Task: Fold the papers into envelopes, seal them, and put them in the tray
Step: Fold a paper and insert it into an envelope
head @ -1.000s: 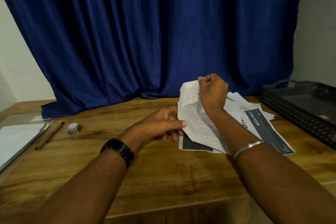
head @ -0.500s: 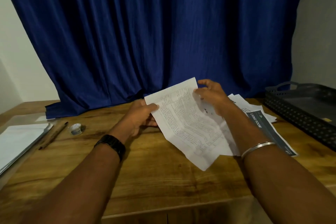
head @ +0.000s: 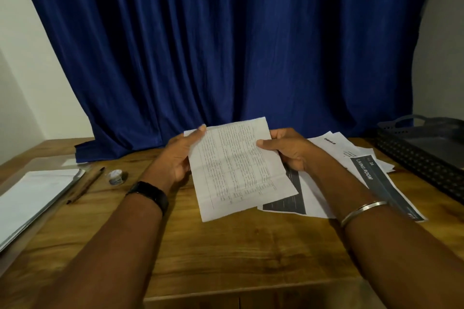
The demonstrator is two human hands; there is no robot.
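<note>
A: Now, what changed?
B: The printed sheet has turned lengthwise above the counter.
A: And the grip?
B: The left hand pinches its left edge, the right hand its right edge, beside the loose papers.

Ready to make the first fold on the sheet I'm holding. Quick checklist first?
1. Both hands on printed sheet: ok, left hand and right hand pinch its side edges.
2. Sheet flat on table: not ok, held up.
3. Bare table in front: ok.
4. Room in tray: cannot tell, partly out of frame.
5. Sealant in small pot at left: cannot tell.
</note>
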